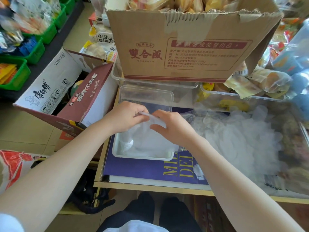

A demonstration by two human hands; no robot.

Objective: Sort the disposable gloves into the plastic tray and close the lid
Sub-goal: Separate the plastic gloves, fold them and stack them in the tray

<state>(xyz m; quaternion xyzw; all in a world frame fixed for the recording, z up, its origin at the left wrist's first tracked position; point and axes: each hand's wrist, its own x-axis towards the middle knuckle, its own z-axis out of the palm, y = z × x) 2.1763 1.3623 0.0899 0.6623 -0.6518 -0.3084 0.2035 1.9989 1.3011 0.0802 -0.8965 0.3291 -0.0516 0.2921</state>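
Note:
A clear plastic tray (pixel 117 152) sits on a purple book, with thin translucent gloves lying inside it. Its clear lid (pixel 147 96) lies just behind it. My left hand (pixel 124 117) and my right hand (pixel 170 126) hover over the tray and together pinch one disposable glove (pixel 154 119) between their fingertips. A loose pile of gloves (pixel 239 136) spreads over the surface to the right of the tray.
A big cardboard box (pixel 184 47) of packaged bread stands behind on clear bins. An open noodle carton (pixel 66 91) sits at the left, green baskets (pixel 20 76) beyond it. The purple book (pixel 142 169) lies on a wooden-edged table (pixel 150 187).

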